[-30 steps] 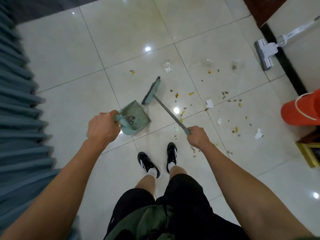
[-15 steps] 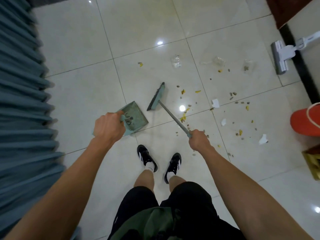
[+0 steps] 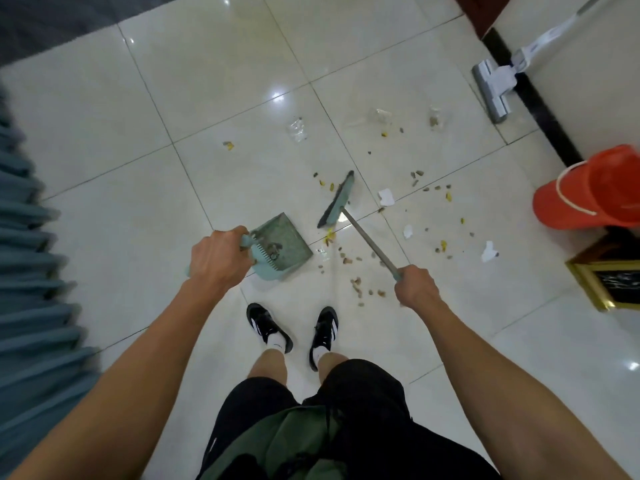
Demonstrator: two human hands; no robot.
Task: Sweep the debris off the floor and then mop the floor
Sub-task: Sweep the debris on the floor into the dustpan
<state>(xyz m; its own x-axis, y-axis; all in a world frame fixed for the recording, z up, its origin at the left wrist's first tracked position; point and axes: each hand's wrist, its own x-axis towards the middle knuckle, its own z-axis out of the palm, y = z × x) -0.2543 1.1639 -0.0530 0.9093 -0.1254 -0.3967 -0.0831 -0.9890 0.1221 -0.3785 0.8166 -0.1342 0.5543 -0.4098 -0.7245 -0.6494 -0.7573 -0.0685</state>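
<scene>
My left hand [image 3: 218, 259] grips the handle of a pale green dustpan [image 3: 282, 245] that sits low over the white tiled floor [image 3: 194, 98], with a few bits lying inside it. My right hand [image 3: 415, 287] grips the metal handle of a green broom [image 3: 337, 199], whose head rests on the floor just right of the pan's mouth. Debris [image 3: 360, 271] of small brown and yellow bits, white paper scraps [image 3: 386, 196] and clear plastic wrappers [image 3: 297, 129] is scattered in front and to the right of the broom. A white mop [image 3: 493, 86] leans at the far right wall.
An orange bucket [image 3: 588, 188] stands at the right by the black baseboard, and a gold-framed box [image 3: 609, 282] sits just below it. A blue-grey curtain [image 3: 31, 271] hangs along the left. My feet in black shoes [image 3: 270, 327] stand behind the pan.
The broom head has shifted right, away from the dustpan's mouth, into the debris. The view has swung left, and the bucket shows more fully. Both hands keep their grips.
</scene>
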